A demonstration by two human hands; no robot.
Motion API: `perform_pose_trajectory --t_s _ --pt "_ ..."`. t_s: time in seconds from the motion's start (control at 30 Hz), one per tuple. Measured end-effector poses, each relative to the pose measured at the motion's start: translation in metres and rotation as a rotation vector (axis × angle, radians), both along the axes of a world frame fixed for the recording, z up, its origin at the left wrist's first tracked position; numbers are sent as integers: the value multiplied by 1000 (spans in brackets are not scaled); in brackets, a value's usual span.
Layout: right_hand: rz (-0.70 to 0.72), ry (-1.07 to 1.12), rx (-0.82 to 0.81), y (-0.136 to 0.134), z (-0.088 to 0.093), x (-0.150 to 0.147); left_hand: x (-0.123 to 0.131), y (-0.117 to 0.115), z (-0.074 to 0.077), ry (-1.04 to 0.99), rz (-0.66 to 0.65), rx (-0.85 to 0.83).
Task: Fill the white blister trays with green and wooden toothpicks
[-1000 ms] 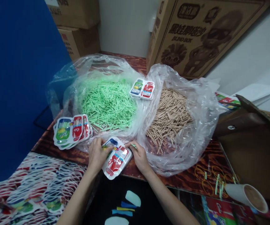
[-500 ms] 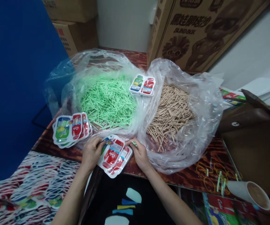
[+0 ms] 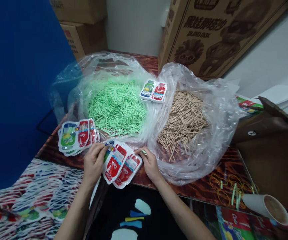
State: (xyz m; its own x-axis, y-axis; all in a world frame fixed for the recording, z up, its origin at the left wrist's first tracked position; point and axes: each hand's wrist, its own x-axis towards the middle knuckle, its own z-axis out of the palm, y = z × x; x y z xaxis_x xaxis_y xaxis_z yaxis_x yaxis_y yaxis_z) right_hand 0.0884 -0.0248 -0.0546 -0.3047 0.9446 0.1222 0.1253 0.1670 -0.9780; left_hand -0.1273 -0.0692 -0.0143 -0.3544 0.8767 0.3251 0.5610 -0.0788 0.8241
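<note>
My left hand (image 3: 94,161) pinches the upper edge of a blister packet (image 3: 116,161) printed with a red cola bottle and a green part. Partly beneath it lies a second cola packet (image 3: 129,170), its edge by the fingertips of my right hand (image 3: 149,163). That hand is closed round several short green sticks (image 3: 144,152), whose ends poke out at the fingers. Beyond my hands, a clear bag holds a heap of light green sticks (image 3: 117,108). A second heap, of brown sticks (image 3: 183,120), fills another bag to the right.
Overlapping filled packets (image 3: 76,136) lie at the left table edge. Another packet stack (image 3: 153,90) rests between the bags. Rubber bands (image 3: 223,196), loose green sticks and a tipped paper cup (image 3: 266,207) are at right. Cartons (image 3: 208,40) stand behind; an open box (image 3: 271,160) is at right.
My left hand has shifted slightly left with the upper packet, which now overlaps the lower one less. More of the lower packet shows. The right hand stays nearly in place.
</note>
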Motion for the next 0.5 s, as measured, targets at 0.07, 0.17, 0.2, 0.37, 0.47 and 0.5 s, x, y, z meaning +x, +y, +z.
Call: perform_pose_trajectory --t_s 0.07,0.17,0.2,0.37,0.47,0.5 --pt "-2 2 0 0 0 -1 2 0 0 -79 21 -22" --pt "-2 3 -1 0 0 -1 3 -3 -2 -161 19 -65" --pt "-2 0 -1 0 0 -1 4 -4 -3 -174 9 -76" --pt "-5 -5 -3 -1 1 -1 5 -7 -3 -182 -44 -84" --pt "-3 -9 -3 -1 1 -2 7 -7 2 -182 -42 -91" --pt "-3 -12 -1 -1 1 -2 8 -7 3 -181 -44 -91"
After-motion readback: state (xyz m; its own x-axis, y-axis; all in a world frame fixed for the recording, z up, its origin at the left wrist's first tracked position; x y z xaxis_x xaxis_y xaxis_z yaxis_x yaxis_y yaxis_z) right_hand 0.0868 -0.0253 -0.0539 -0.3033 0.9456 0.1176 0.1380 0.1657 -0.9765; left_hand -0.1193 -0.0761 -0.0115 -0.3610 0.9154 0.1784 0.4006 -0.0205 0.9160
